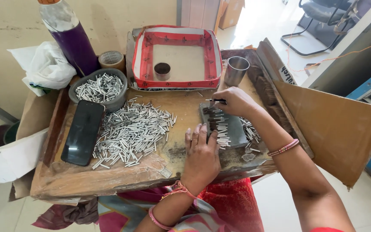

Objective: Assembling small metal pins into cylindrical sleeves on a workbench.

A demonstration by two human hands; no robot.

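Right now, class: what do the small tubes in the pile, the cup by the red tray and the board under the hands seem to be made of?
Small tubes: likely metal, silvery with bright glints. Cup: probably steel or similar, with a dull brushed grey sheen and a thin rim. Board: looks like wood or hardboard, brown, worn and stained. The left hand rests on it; the right hand pinches a thin dark stick.

small silver tubes lie in a row on a dark slab.

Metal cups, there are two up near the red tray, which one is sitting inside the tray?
The shorter, dark-rimmed metal cup stands inside the red-edged tray. The taller shiny cup stands outside it, to the right, on the wooden board.
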